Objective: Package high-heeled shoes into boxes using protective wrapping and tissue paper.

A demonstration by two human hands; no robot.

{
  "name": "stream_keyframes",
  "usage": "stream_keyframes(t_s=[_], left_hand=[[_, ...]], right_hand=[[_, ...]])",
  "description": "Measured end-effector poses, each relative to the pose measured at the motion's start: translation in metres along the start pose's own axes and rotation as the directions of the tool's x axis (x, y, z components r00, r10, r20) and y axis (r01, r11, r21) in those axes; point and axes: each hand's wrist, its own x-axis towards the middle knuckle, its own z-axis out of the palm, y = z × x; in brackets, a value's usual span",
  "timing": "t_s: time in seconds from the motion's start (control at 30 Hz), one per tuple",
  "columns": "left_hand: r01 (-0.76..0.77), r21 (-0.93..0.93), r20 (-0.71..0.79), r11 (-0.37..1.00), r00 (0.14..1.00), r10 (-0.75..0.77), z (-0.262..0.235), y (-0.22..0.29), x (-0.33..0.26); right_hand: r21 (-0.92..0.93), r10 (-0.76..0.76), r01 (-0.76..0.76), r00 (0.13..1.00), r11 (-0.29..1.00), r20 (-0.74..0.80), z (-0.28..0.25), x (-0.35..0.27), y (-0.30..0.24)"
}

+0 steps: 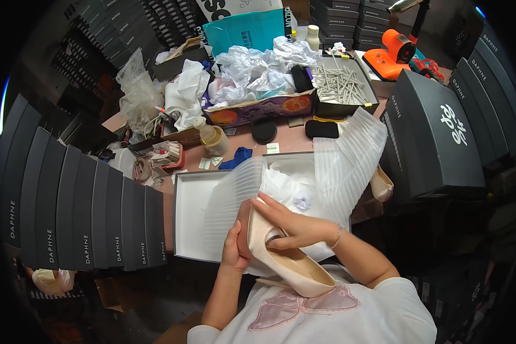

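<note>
Orange tool point(391, 54), tray of sticks point(341, 85), crumpled paper point(252, 66), black boxes point(86, 215)

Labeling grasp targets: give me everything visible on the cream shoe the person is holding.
The cream shoe is a pale, satin-looking pump with a smooth upper and a lighter inner lining. Its open mouth faces up and toward the person, the toe end pointing away toward the open white shoe box. The left hand grips its far end from the left side; the right hand lies across the top, fingers reaching into the opening. It is held above the box's near edge, over white tissue paper. The heel is hidden.
</note>
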Motion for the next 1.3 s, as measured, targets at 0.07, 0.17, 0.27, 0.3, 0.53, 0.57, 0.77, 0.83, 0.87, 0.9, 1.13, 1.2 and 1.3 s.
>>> stream_keyframes(t_s=[0.07, 0.17, 0.27, 0.3, 0.53, 0.57, 0.77, 0.83, 0.87, 0.9, 1.13, 1.2, 1.3], left_hand=[[-0.010, -0.029, -0.065, 1.000, 0.998, 0.008, -0.008, 0.001, -0.003], [0.017, -0.056, -0.056, 0.998, 0.998, -0.020, -0.007, 0.001, 0.004], [0.027, -0.027, -0.079, 0.999, 0.996, -0.029, 0.007, 0.005, 0.005], [0.006, -0.032, -0.059, 0.999, 0.998, -0.007, 0.007, 0.008, 0.004], [0.042, -0.081, -0.075, 0.996, 0.996, -0.048, -0.008, 0.012, 0.008], [0.052, -0.075, -0.056, 0.996, 0.997, -0.057, -0.006, 0.012, 0.008], [0.081, -0.021, -0.054, 0.997, 0.995, -0.082, -0.004, 0.005, 0.007], [0.055, -0.019, -0.030, 0.998, 0.998, -0.056, -0.005, 0.006, 0.006], [0.042, -0.025, -0.011, 0.999, 0.999, -0.042, -0.004, 0.006, 0.005], [0.029, -0.030, 0.008, 0.999, 1.000, -0.028, -0.004, 0.007, 0.003], [-0.026, 0.066, 0.104, 0.997, 0.994, 0.020, 0.026, 0.016, 0.006], [-0.094, 0.066, 0.139, 0.993, 0.987, 0.084, 0.044, 0.022, 0.011], [-0.205, 0.110, 0.253, 0.973, 0.952, 0.172, 0.060, 0.035, 0.024]], right_hand=[[-0.052, -0.013, 0.014, 1.000, 0.999, 0.015, -0.033, -0.013, 0.019], [-0.598, 0.595, -0.572, 0.781, 0.562, -0.189, -0.027, -0.019, 0.063], [-0.741, 0.395, -0.419, 0.891, 0.525, -0.224, 0.006, -0.043, 0.153], [-0.630, 0.308, -0.423, 0.906, 0.652, -0.290, 0.001, -0.036, 0.142], [0.167, 0.112, -0.123, 0.991, 0.978, 0.075, -0.019, -0.038, -0.039], [0.039, 0.083, -0.083, 0.997, 0.996, 0.009, -0.007, -0.040, -0.039], [-0.467, -0.110, -0.022, 0.961, 0.884, -0.255, 0.024, -0.020, -0.015], [-0.470, -0.052, -0.097, 0.954, 0.877, -0.294, 0.024, -0.020, -0.017], [-0.470, -0.020, -0.137, 0.950, 0.872, -0.313, 0.025, -0.020, -0.016], [-0.311, -0.011, -0.113, 0.929, 0.944, -0.371, 0.027, -0.015, -0.010], [0.137, 0.144, -0.107, 0.945, 0.985, -0.294, 0.012, 0.000, -0.013], [-0.015, 0.101, -0.115, 0.921, 0.993, -0.377, 0.002, 0.011, -0.012], [-0.014, 0.040, -0.048, 0.932, 0.999, -0.359, -0.024, 0.016, -0.034]])
